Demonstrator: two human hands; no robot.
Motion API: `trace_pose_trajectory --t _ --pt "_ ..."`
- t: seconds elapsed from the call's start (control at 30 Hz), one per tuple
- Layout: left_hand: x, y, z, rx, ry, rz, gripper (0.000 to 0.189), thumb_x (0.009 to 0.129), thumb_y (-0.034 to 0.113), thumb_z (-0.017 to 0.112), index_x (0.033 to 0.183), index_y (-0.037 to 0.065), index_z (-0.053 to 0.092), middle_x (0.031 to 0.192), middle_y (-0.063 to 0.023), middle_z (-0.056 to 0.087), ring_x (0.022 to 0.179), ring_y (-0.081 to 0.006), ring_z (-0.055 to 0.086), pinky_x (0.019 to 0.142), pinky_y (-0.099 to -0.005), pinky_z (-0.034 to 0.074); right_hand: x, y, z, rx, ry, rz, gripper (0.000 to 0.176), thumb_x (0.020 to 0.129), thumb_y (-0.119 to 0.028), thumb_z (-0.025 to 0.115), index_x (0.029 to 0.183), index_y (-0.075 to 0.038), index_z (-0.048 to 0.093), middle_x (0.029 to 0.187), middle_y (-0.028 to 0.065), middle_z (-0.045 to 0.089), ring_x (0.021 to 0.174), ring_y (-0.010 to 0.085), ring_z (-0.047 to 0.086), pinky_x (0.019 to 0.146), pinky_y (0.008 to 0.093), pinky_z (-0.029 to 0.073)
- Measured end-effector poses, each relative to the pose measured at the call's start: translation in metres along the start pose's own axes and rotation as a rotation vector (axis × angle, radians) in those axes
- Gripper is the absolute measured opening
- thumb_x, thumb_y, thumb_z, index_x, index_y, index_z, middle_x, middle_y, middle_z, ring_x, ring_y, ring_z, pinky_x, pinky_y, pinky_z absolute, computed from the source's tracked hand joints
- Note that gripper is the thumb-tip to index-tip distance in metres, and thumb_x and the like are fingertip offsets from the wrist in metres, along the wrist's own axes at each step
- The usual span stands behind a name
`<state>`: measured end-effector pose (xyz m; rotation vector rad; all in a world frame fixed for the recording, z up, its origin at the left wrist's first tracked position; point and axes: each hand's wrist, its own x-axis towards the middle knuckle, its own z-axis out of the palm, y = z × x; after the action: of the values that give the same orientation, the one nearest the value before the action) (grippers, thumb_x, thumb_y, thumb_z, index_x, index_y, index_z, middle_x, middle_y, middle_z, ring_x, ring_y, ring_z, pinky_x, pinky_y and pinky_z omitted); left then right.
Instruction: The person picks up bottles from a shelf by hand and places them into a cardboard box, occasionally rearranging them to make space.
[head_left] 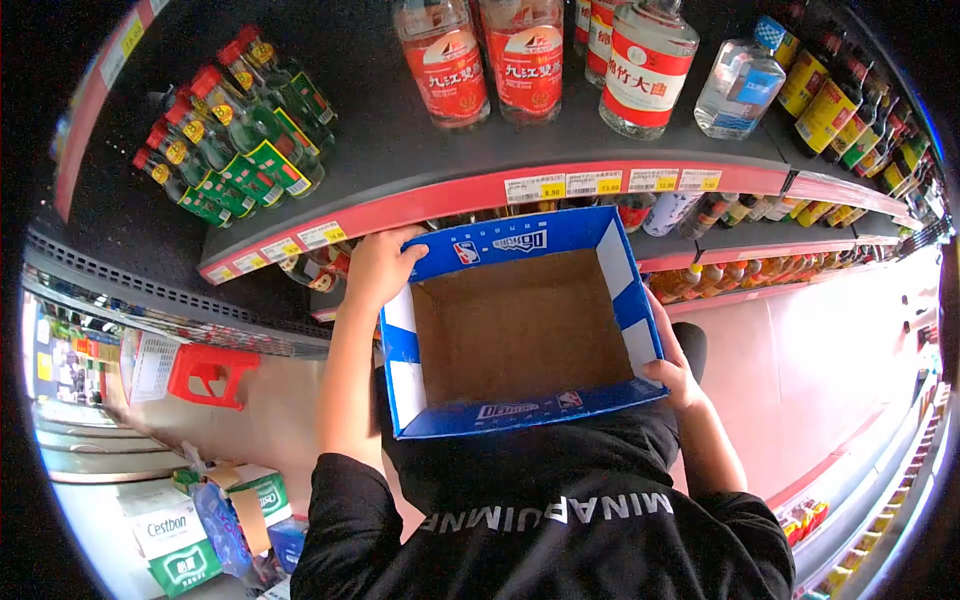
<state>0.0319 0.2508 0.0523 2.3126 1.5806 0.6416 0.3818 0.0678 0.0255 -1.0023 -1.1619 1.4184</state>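
Observation:
An open blue cardboard box [520, 410] with white patches on its end walls and a bare brown inside sits in front of my body, tilted toward me. Nothing lies in it. My left hand [378, 265] grips its far left corner, the thumb near the rim and the fingers behind the wall. At the right end wall my right hand [672, 362] is closed, thumb over the rim near the close corner; its other fingers are partly hidden behind the box. The far wall of the box is close to the shelf edge [450, 203].
Bottles with red labels [447, 70], a clear bottle with a blue label [740, 90] and green-labelled bottles [245, 130] stand on the upper shelf. More bottles [770, 278] fill the lower shelf. A red plastic object [212, 372] and Cestbon packs [168, 535] are at the left.

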Motion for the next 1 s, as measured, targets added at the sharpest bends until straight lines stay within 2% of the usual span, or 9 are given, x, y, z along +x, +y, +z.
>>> trace_pose_trajectory --t 0.2,0.4,0.5,0.6,0.73,0.77,0.87,0.9,1.0 --pt "-0.020 0.016 -0.004 0.029 0.017 0.002 0.020 0.078 0.019 0.067 0.096 0.012 0.070 0.084 -0.0130 0.068 0.074 -0.0305 0.065 0.071 -0.0388 0.051 -0.014 0.022 0.000 -0.027 -0.003 -0.069 0.106 0.061 -0.030 0.059 0.149 -0.002 0.009 0.152 0.0130 0.020 0.141 0.0224 0.017 0.114 0.0372 0.009" --pt "-0.034 0.017 0.001 -0.067 0.027 -0.050 0.020 0.077 0.020 0.068 0.096 0.013 0.069 0.084 -0.0110 0.069 0.072 -0.0281 0.065 0.068 -0.0361 0.050 -0.027 0.036 -0.001 -0.044 -0.033 -0.099 0.106 0.062 -0.032 0.060 0.149 -0.002 0.006 0.151 0.0136 0.020 0.141 0.0236 0.015 0.113 0.0380 0.010" --pt "-0.040 0.024 -0.002 -0.032 -0.016 -0.125 0.020 0.077 0.020 0.068 0.096 0.013 0.069 0.086 -0.0102 0.069 0.075 -0.0277 0.066 0.068 -0.0361 0.050 -0.032 0.042 0.002 0.007 -0.018 -0.108 0.105 0.061 -0.027 0.059 0.149 -0.002 0.006 0.151 0.0134 0.020 0.141 0.0233 0.015 0.113 0.0379 0.010" --pt "-0.051 0.025 -0.001 -0.115 -0.002 0.046 0.020 0.077 0.020 0.068 0.096 0.013 0.069 0.088 -0.0102 0.069 0.079 -0.0282 0.066 0.069 -0.0368 0.050 -0.037 0.037 0.012 -0.021 0.029 -0.076 0.105 0.059 -0.022 0.057 0.149 -0.003 0.006 0.151 0.0137 0.019 0.141 0.0239 0.015 0.113 0.0379 0.009" --pt "-0.043 0.006 0.011 -0.029 -0.057 -0.052 0.019 0.079 0.021 0.066 0.097 0.013 0.068 0.089 -0.0111 0.068 0.084 -0.0300 0.066 0.072 -0.0388 0.051 -0.027 0.049 0.003 0.144 -0.004 0.008 0.100 0.061 -0.014 0.053 0.150 -0.004 0.009 0.149 0.0110 0.024 0.140 0.0220 0.017 0.113 0.0343 0.009" --pt "-0.033 -0.008 0.026 -0.012 -0.064 -0.065 0.020 0.080 0.022 0.066 0.098 0.013 0.068 0.089 -0.0115 0.068 0.084 -0.0306 0.066 0.072 -0.0393 0.051 -0.022 0.055 -0.001 0.080 0.018 0.062 0.096 0.062 -0.010 0.049 0.150 -0.006 0.012 0.148 0.0094 0.027 0.139 0.0202 0.020 0.112 0.0312 0.011" --pt "-0.012 -0.024 0.053 0.055 -0.072 -0.063 0.021 0.081 0.025 0.065 0.098 0.015 0.068 0.088 -0.0129 0.068 0.085 -0.0317 0.065 0.074 -0.0402 0.051 -0.008 0.081 -0.019 0.222 0.033 0.172 0.094 0.063 -0.009 0.048 0.150 -0.007 0.012 0.149 0.0081 0.027 0.135 0.0191 0.027 0.108 0.0285 0.021" --pt "-0.008 -0.021 0.053 0.050 -0.092 -0.071 0.021 0.081 0.025 0.065 0.098 0.015 0.068 0.088 -0.0133 0.068 0.084 -0.0318 0.065 0.074 -0.0402 0.051 -0.005 0.081 -0.018 0.199 0.049 0.145 0.093 0.064 -0.008 0.046 0.151 -0.008 0.012 0.148 0.0068 0.029 0.129 0.0171 0.033 0.101 0.0253 0.029" --pt "-0.006 -0.020 0.053 -0.048 -0.116 -0.133 0.020 0.079 0.022 0.067 0.096 0.014 0.068 0.087 -0.0142 0.068 0.084 -0.0300 0.066 0.074 -0.0385 0.051 -0.002 0.084 -0.019 0.076 0.047 0.059 0.093 0.064 -0.007 0.046 0.151 -0.008 0.013 0.147 0.0065 0.029 0.128 0.0173 0.034 0.101 0.0255 0.029"
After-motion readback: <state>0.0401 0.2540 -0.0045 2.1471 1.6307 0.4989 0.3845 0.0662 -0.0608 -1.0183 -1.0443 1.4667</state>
